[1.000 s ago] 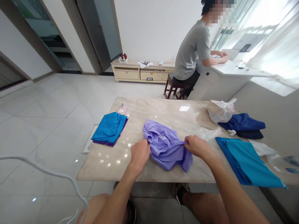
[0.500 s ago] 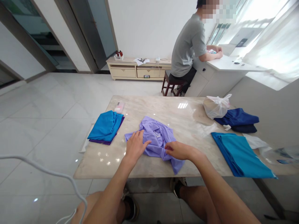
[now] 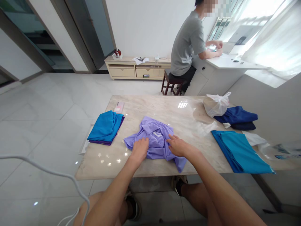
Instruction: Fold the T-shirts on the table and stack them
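A crumpled lavender cloth with a small white print lies on the marble-patterned table. My left hand is closed on the left part of this cloth, its fingers drawn together. On the right side, my right hand touches the cloth with its fingers apart, palm down. Folded blue cloth rests on purple cloth at the table's left end. Folded teal cloth lies at the right.
Behind the teal cloth are a white plastic bag and dark blue cloth. A pink packet lies at the back left. Beyond the table, a person sits on a stool. A cable hangs at lower left.
My left hand has moved slightly down and right, and its fingers have closed on the cloth. My right hand has shifted slightly up, its fingers more spread. The cloth's left corner has spread out a little.
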Motion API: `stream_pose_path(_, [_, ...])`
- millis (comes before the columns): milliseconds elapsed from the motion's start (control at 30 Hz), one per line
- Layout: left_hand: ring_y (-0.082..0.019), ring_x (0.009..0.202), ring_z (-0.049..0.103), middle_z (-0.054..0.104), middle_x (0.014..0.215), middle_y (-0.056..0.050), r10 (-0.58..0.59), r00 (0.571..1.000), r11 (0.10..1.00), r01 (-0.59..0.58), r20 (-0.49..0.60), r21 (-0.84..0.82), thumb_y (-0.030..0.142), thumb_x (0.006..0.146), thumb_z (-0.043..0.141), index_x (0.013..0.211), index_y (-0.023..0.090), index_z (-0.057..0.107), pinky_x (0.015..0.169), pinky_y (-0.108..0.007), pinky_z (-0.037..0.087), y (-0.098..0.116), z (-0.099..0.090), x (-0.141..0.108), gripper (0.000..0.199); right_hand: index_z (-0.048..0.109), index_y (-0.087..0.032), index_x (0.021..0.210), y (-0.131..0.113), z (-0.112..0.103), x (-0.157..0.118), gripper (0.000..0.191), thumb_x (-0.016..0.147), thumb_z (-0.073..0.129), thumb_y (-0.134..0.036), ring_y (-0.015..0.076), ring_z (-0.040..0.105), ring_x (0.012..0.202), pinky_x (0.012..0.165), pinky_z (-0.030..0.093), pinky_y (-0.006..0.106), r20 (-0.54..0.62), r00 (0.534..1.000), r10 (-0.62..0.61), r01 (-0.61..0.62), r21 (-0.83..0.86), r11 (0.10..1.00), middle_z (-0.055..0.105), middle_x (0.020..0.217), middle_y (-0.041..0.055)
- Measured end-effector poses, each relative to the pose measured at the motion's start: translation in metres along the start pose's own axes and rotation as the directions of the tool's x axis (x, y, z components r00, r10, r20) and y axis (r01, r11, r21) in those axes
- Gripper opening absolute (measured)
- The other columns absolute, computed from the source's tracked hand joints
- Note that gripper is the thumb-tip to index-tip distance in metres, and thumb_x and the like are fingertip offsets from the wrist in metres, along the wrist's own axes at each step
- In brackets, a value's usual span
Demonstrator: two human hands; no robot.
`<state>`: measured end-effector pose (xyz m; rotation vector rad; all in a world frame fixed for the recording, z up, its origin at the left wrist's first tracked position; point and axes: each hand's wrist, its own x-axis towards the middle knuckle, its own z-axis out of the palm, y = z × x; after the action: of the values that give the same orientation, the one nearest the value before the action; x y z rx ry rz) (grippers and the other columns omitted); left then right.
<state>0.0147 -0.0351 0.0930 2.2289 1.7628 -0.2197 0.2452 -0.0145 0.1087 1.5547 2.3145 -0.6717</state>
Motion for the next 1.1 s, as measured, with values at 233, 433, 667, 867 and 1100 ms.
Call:
stream_pose_path(233, [-0.036,0.119,0.076,0.078,0.125,-0.021,0.13,0.989,0.983,-0.12,0.071,-0.138,0.023,0.103,0.061,0.133,0.016,0.07,0.1,-0.042,0.056,0.014,0.006,0.002,0.032,0.055,-0.014,0.163,-0.004,0.002,0.011,0.065,0.098,0.058,-0.016,0.0337,0.018,0.171,0.133,0.032,0.052,0.12,0.991,0.065,-0.059,-0.049,0.997,0.032,0.18,0.0211])
stream_pose_path(433, [-0.036,0.114,0.077,0.079,0.118,-0.019,0.088,0.996,0.969,-0.084,0.004,-0.231,0.027,0.103,0.064,0.127,0.021,0.071,0.099,-0.043,0.055,0.002,-0.005,-0.003,0.026,0.06,-0.006,0.155,0.004,0.006,0.014,0.052,0.107,0.05,-0.023,0.0391,0.055,0.151,0.122,0.046,0.052,0.097,0.983,0.156,-0.147,-0.097,0.984,0.041,0.172,0.0293])
stream_pose_path(667, [-0.031,0.101,0.08,0.081,0.107,-0.014,-0.258,0.95,0.96,0.231,-0.178,-0.157,0.027,0.109,0.047,0.128,0.022,0.064,0.084,-0.036,0.055,-0.04,-0.049,-0.021,0.025,0.076,-0.006,0.134,0.01,-0.028,-0.017,0.046,0.111,0.042,-0.027,0.0384,0.076,0.121,0.104,0.058,0.05,-0.029,0.931,0.363,-0.363,-0.122,0.924,0.064,0.148,0.031])
stream_pose_path(867, [-0.037,0.108,0.079,0.077,0.114,-0.025,-0.512,0.853,0.857,0.515,-0.105,0.009,0.016,0.103,0.048,0.134,0.01,0.06,0.083,-0.039,0.056,-0.078,-0.052,-0.027,0.034,0.082,-0.012,0.127,0.026,-0.046,-0.034,0.043,0.11,0.048,-0.031,0.0364,0.074,0.129,0.102,0.058,0.046,0.084,0.807,0.584,-0.57,-0.144,0.809,0.077,0.133,0.0268])
stream_pose_path(1100, [-0.036,0.13,0.066,0.066,0.14,-0.021,-0.159,0.985,0.985,0.162,-0.067,0.051,0.03,0.099,0.069,0.141,0.017,0.06,0.096,-0.04,0.057,-0.043,-0.033,-0.012,0.045,0.073,-0.008,0.137,-0.012,-0.031,-0.015,0.045,0.113,0.046,-0.035,0.0351,0.069,0.131,0.108,0.053,0.044,0.032,0.975,0.22,-0.213,-0.155,0.965,0.071,0.14,0.0253])
